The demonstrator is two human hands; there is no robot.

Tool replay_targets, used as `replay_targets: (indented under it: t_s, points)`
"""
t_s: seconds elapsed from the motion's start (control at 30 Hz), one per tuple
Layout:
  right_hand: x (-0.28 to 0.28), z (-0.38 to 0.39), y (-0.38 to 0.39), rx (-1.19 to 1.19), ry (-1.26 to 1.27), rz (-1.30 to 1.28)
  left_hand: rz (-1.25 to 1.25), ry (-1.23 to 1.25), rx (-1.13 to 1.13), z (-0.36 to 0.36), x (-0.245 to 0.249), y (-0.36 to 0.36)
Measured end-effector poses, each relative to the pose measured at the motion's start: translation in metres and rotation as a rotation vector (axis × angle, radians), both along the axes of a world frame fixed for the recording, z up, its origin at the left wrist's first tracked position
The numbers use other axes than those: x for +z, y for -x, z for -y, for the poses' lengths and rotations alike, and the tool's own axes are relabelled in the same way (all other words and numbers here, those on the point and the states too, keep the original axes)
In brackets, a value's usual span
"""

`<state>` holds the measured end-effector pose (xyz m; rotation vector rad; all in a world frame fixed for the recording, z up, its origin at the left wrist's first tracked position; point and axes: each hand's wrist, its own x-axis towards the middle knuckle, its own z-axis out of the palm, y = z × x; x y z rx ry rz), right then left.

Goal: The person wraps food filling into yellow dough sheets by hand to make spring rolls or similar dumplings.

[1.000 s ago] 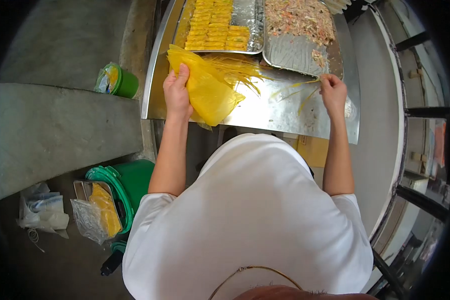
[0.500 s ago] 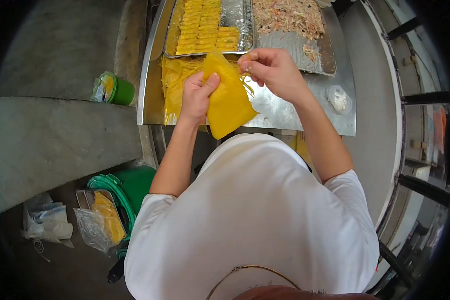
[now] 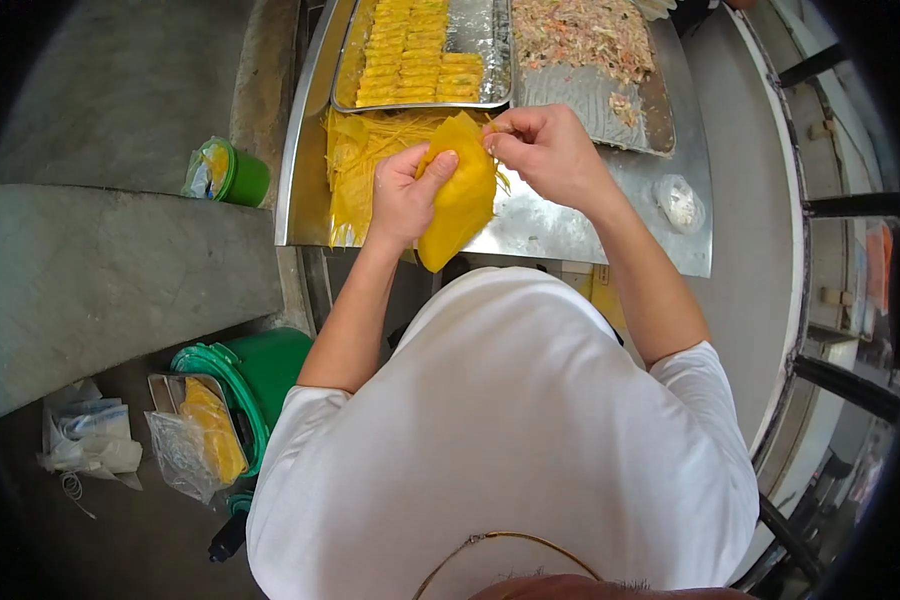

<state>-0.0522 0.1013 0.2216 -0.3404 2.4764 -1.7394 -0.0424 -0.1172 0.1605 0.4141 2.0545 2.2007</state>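
Observation:
My left hand grips a thin yellow spring roll wrapper, thumb on top, and the sheet hangs down over the near edge of the metal table. At its upper right edge, my right hand pinches the wrapper between thumb and fingertips. Under and beyond my left hand lies a spread of yellow wrapper strips with ragged ends. Just past that, a metal tray holds rows of yellow spring rolls.
A second tray at the back right carries shredded filling. Near the table's right side sits a small clear bag of white stuff. Green buckets and a larger green bin stand left. Black metal bars run along the right.
The wrapper has turned and now looks narrower and more folded, its right corner drawn in. My left hand has shifted slightly right; my right hand stays near the sheet's upper edge.

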Motion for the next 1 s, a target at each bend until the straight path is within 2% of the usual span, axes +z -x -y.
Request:
replay_targets:
  t_s: [0.13,0.17,0.2,0.33,0.43,0.5,0.57,0.6,0.67,0.7,0.73,0.8,0.87,0.93,1.0]
  points:
    - [0.001,0.003,-0.005,-0.11,-0.109,-0.058,-0.159,0.157,0.151,-0.007,0.006,-0.005]
    - [-0.004,0.005,-0.007,-0.154,-0.114,-0.144,-0.197,0.201,0.194,-0.008,0.007,-0.005]
    - [-0.007,0.007,-0.008,-0.197,-0.119,-0.231,-0.197,0.2,0.193,-0.009,0.006,-0.005]
    - [-0.009,0.005,-0.013,-0.237,-0.125,-0.169,-0.204,0.138,0.266,-0.014,-0.001,-0.007]
    - [-0.021,-0.012,-0.006,-0.348,-0.087,-0.306,-0.215,0.059,0.349,-0.003,-0.007,-0.004]
    - [-0.03,-0.041,0.005,-0.538,-0.147,-0.255,-0.222,0.006,0.4,0.013,-0.006,0.001]
    - [-0.048,-0.077,0.013,-0.629,-0.202,-0.316,-0.014,-0.432,0.33,0.029,-0.003,0.004]
    - [-0.054,-0.093,0.014,-0.675,-0.218,-0.311,-0.02,-0.426,0.343,0.033,0.003,0.004]
    - [-0.073,-0.131,0.016,-0.744,-0.293,-0.288,0.14,-0.727,0.321,0.045,0.016,0.004]
    - [-0.083,-0.148,0.018,-0.767,-0.353,-0.269,0.123,-0.873,0.167,0.067,-0.006,0.01]
    - [-0.089,-0.157,0.016,-0.764,-0.296,-0.264,0.111,-0.859,0.186,0.076,-0.007,0.014]
    - [-0.092,-0.155,0.01,-0.742,-0.221,-0.255,0.026,-1.129,-0.281,0.087,-0.006,0.019]
    - [-0.085,-0.145,0.006,-0.633,0.051,0.006,0.036,-1.183,-0.336,0.087,-0.003,0.02]
    - [-0.084,-0.119,0.008,-0.569,0.078,-0.008,0.06,-1.456,-0.574,0.081,-0.004,0.021]
    - [-0.08,-0.091,0.01,-0.405,0.107,0.011,0.04,-1.495,-0.598,0.072,0.001,0.018]
